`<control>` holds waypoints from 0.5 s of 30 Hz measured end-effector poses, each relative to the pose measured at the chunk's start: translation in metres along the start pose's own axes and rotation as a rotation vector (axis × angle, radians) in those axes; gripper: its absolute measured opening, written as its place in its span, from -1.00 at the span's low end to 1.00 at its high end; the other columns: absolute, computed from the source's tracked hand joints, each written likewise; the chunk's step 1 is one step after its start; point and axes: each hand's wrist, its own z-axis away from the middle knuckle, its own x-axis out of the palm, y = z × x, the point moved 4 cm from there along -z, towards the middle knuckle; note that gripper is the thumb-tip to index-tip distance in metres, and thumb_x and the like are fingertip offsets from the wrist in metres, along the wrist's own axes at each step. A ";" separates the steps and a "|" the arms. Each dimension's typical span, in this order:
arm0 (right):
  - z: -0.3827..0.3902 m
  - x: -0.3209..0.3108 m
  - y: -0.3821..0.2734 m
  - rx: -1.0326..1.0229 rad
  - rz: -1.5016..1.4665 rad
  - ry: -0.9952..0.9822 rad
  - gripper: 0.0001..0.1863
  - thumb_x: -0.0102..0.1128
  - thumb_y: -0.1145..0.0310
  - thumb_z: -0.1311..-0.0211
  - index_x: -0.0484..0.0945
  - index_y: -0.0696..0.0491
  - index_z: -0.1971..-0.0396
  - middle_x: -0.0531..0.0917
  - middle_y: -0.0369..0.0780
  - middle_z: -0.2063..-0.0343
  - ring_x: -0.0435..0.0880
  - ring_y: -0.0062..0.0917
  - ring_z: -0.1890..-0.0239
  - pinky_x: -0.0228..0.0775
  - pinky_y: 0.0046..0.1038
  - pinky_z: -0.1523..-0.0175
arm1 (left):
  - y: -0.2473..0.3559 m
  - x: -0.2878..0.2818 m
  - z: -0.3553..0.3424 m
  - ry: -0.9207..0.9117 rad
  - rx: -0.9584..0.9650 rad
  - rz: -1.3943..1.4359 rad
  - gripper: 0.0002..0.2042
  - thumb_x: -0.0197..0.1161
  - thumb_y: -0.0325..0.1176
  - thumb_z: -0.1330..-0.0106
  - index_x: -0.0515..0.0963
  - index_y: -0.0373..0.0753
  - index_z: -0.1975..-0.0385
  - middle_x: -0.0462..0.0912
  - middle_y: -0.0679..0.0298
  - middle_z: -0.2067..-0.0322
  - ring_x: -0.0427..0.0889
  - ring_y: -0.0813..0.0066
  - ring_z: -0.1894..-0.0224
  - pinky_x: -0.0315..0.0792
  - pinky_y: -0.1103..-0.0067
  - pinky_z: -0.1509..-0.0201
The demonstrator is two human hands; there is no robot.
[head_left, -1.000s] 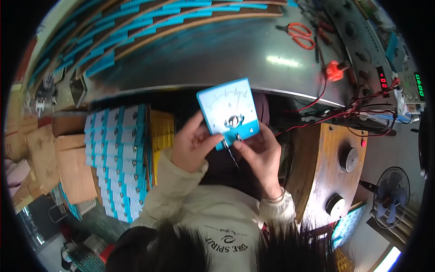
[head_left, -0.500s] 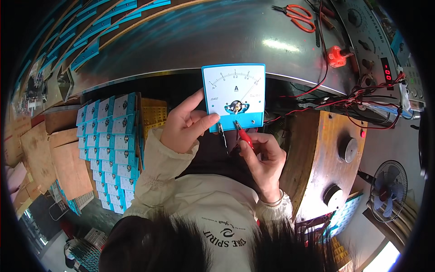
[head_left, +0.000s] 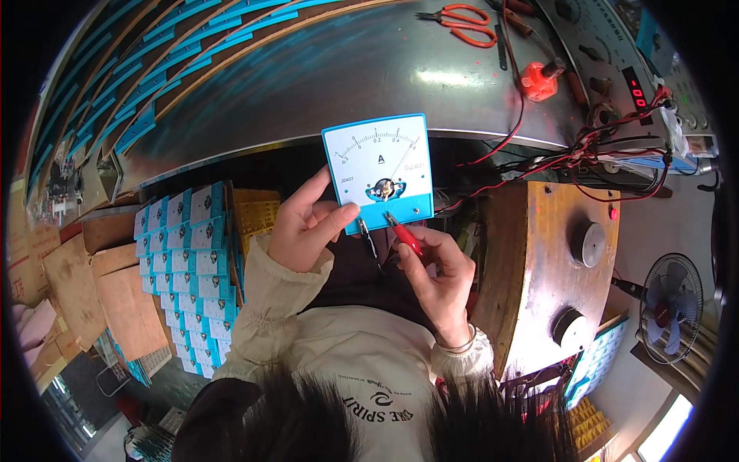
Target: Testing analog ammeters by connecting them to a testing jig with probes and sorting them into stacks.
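Observation:
A white-and-blue ammeter [head_left: 377,165] with a curved scale is held up in front of me, tilted slightly. My left hand [head_left: 310,227] grips its lower left corner, thumb on the front and fingers behind. Between thumb and fingers of my right hand [head_left: 437,269] is a red alligator clip [head_left: 406,239], its metal jaws at the meter's lower blue edge. A black alligator clip [head_left: 366,235] hangs from that edge near my left thumb. The needle points to the right end of the scale.
Stacked meters [head_left: 185,269] stand at my left; racks of blue parts [head_left: 169,54] fill the far left. On the metal bench [head_left: 308,85] lie orange-handled snips [head_left: 469,27] and a red bottle [head_left: 539,82]. A test box [head_left: 635,88] with wires, a wooden cabinet [head_left: 531,269] and a fan [head_left: 668,308] are right.
The view has shifted, so the bench tools appear further left. Both hands still hold the meter and red clip in much the same pose.

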 end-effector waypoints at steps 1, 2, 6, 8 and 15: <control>0.000 -0.003 -0.002 -0.005 0.016 0.006 -0.78 0.30 0.59 -0.11 0.55 0.26 0.22 0.67 -0.22 0.43 0.61 -0.74 0.45 0.48 -0.70 0.39 | 0.001 0.003 0.000 0.003 -0.004 0.005 -0.36 0.19 -0.48 -0.31 0.05 -0.33 -0.36 0.63 0.32 0.21 0.45 0.80 0.41 0.24 0.79 0.45; 0.001 -0.006 -0.005 -0.011 0.033 0.013 -0.78 0.31 0.59 -0.11 0.56 0.26 0.23 0.68 -0.21 0.43 0.61 -0.74 0.45 0.48 -0.69 0.40 | 0.001 0.006 0.000 -0.007 0.007 0.006 -0.36 0.19 -0.48 -0.31 0.05 -0.33 -0.36 0.63 0.32 0.21 0.45 0.80 0.41 0.24 0.79 0.45; 0.001 -0.014 -0.010 -0.059 0.115 0.089 -0.77 0.41 0.55 0.00 0.59 0.19 0.30 0.66 -0.23 0.47 0.57 -0.73 0.53 0.41 -0.67 0.47 | 0.006 0.016 -0.001 -0.029 -0.021 0.045 -0.36 0.20 -0.50 -0.30 0.08 -0.32 -0.35 0.64 0.32 0.21 0.50 0.77 0.38 0.25 0.79 0.45; 0.000 -0.012 -0.018 -0.138 0.274 0.109 -0.77 0.43 0.55 0.02 0.58 0.17 0.34 0.64 -0.22 0.50 0.56 -0.68 0.57 0.37 -0.62 0.50 | 0.008 0.014 0.003 -0.028 -0.001 0.031 -0.37 0.20 -0.49 -0.30 0.09 -0.32 -0.35 0.63 0.32 0.22 0.48 0.78 0.39 0.25 0.78 0.45; 0.015 0.031 -0.039 0.041 -0.037 0.216 -0.85 0.10 0.39 -0.35 0.40 0.13 0.20 0.66 -0.24 0.41 0.45 -0.80 0.55 0.22 -0.76 0.52 | 0.021 -0.036 0.034 0.304 0.217 0.228 -0.58 0.19 -0.48 -0.31 0.25 -0.36 -0.12 0.63 0.07 0.18 0.65 0.40 0.13 0.53 0.55 0.04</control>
